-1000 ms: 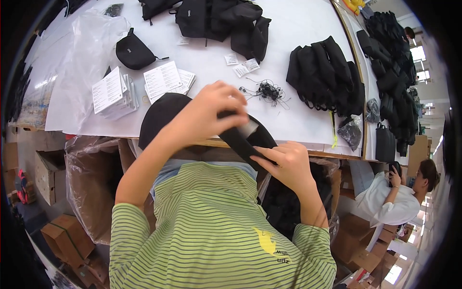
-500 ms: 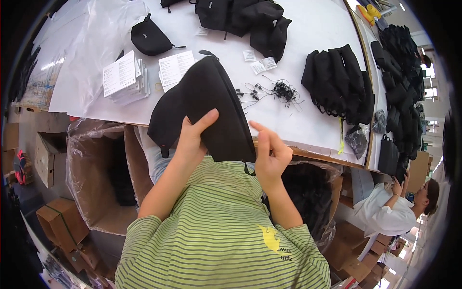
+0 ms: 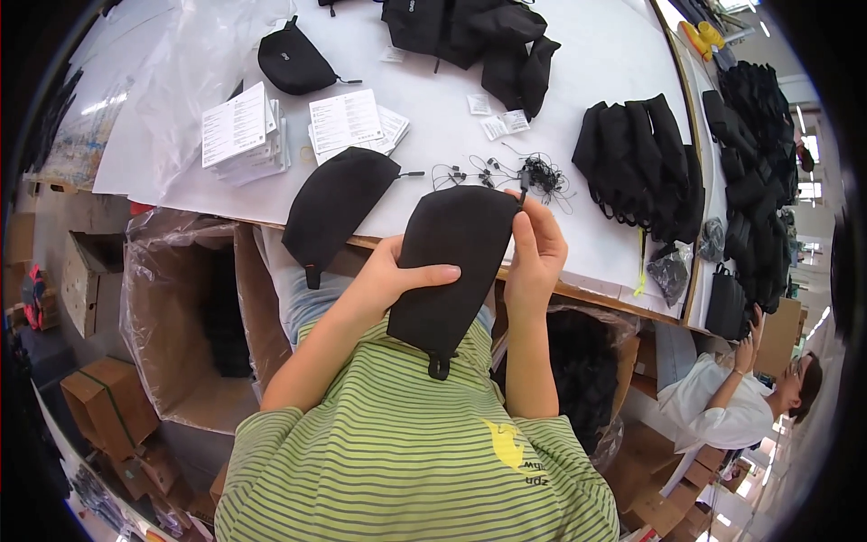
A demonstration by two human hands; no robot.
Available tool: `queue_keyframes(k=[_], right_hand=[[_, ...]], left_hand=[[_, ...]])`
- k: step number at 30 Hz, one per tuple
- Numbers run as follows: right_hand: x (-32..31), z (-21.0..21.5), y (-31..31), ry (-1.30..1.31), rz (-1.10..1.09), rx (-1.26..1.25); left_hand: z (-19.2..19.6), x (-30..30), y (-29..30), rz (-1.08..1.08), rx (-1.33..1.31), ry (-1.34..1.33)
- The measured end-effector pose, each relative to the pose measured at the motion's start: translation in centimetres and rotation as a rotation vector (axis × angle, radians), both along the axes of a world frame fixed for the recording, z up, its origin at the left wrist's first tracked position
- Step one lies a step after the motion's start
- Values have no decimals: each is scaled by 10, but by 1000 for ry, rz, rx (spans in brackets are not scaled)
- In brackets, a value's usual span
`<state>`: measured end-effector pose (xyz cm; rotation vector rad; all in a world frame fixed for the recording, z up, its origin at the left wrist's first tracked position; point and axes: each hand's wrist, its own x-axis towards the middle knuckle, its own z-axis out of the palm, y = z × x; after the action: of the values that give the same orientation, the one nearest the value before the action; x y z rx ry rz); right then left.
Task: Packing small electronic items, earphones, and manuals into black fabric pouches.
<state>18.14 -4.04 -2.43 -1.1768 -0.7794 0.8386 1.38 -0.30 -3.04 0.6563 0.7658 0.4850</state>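
Note:
A black zippered pouch (image 3: 461, 230) is held over my lap, its flat side facing up and a small loop hanging from its lower end. My left hand (image 3: 381, 278) grips its left side, thumb pressed across the fabric. With fingers pinched, my right hand (image 3: 539, 248) holds the upper right corner, where the zipper pull shows. Just left of it, a second black pouch (image 3: 339, 200) lies over the table's front edge, its zipper pull pointing right. Beyond the held pouch lies a tangle of thin black cords (image 3: 544, 176).
Stacked white printed cards (image 3: 237, 131) and more cards (image 3: 345, 120) lie on the white table, near another black pouch (image 3: 298, 59). Black pouches (image 3: 639, 163) are grouped at right, with small white packets (image 3: 504, 125) nearby. Plastic-lined boxes (image 3: 185, 361) stand below. A person (image 3: 722, 397) works at right.
The held pouch has turned, its zipper pull now at the upper right. My right hand has moved up and closed on that corner. The second pouch now lies apart on the table edge.

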Motion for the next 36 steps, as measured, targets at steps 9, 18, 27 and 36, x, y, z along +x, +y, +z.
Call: queue_keyframes(k=[9,18,27,36], right_hand=[[-6,2,-10,-507,101,27],[-20,10,-33,-457,471,-36],[-26,13,-38,-650,43,-141],[-15,-4,-32,-163,59,-84]], left_hand=[[0,2,11,302,-238,-73],[-10,-23,36,440,-396,-261],[-4,-6,22,617,-194,-283],[-7,6,3,587,203,-111]])
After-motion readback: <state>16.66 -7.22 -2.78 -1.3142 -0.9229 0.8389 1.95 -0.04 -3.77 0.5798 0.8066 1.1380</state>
